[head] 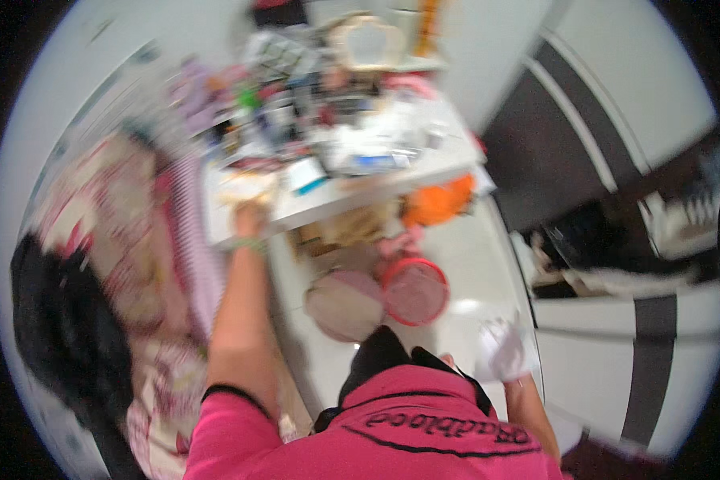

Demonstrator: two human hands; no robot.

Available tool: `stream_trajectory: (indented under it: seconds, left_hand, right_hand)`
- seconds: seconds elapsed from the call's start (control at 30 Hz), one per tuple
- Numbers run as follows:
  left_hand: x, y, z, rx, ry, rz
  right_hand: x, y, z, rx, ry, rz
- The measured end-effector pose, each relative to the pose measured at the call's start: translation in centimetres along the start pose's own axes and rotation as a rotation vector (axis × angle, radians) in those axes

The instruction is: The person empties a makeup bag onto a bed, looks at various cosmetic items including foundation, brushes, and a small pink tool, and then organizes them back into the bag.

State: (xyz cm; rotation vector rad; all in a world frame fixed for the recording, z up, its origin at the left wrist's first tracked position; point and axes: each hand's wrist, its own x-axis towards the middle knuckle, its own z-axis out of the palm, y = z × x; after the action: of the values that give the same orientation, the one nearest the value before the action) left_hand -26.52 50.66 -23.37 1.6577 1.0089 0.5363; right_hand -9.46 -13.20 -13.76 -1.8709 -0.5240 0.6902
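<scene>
The frame is blurred by motion. My left hand point(251, 217) reaches onto the near left corner of a white table point(366, 191). At its fingertips lies a pale yellowish item point(249, 187), too smeared to name; whether the fingers grip it is unclear. A white box-like item with a blue edge point(305, 176) sits just right of it. Low on the right, my right hand point(514, 376) is mostly covered by a crumpled white item point(500, 347), perhaps a plastic bag or cloth, which it holds above the floor.
Bottles, white plastic and a cream-framed mirror point(367, 43) crowd the table. Below are an orange bag point(439, 201), a red-rimmed basket point(416, 293) and a round stool or cushion point(343, 305). Floral bedding point(120, 228) and a black cloth item point(66, 336) lie left; white-and-dark cabinets point(588, 348) stand right.
</scene>
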Motion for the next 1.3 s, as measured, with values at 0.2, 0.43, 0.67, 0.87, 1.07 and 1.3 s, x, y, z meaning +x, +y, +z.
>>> stream_trajectory:
  seconds: [0.2, 0.43, 0.67, 0.87, 1.07, 1.3]
  left_hand:
    - [-20.0, 19.7, 22.7, -0.775, -0.682, -0.138]
    - [-33.7, 25.8, 42.7, -1.105, -1.179, -0.449]
    - [-45.5, 34.0, 52.5, -0.539, -0.953, 0.483]
    - [-56.4, 38.6, 59.4, -0.612, -1.374, 0.226]
    - [-60.6, 38.3, 63.5, -0.310, -1.947, 0.583]
    - [-56.1, 43.6, 83.2, -0.043, -1.429, 0.554]
  right_hand:
    - [4.5, -5.5, -2.2, 1.453, 0.270, 0.430]
    - [4.5, -10.5, -8.2, 0.763, 0.215, -0.107]
    - [-4.4, -8.5, -20.7, 0.864, 0.612, -0.361]
    - [-9.2, -3.2, -29.9, 0.515, 0.869, -0.656]
    - [-16.1, 1.9, -37.1, 0.709, 1.254, -0.224]
    - [-18.7, 2.1, -44.5, 0.673, 1.498, -0.306]
